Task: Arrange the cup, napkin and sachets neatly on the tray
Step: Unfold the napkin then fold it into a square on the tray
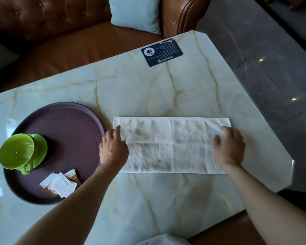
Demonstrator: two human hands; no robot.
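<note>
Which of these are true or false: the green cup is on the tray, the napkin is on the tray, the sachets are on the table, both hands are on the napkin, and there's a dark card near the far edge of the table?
1. The green cup is on the round tray. True; it sits on a green saucer.
2. The napkin lies on the tray. False; it is spread flat on the marble table, right of the tray.
3. The sachets are on the table. False; they lie in a loose pile on the tray's near side.
4. Both hands rest on the napkin. True; the left hand is on its left end, the right hand on its right end.
5. A dark card lies near the table's far edge. True.
</note>
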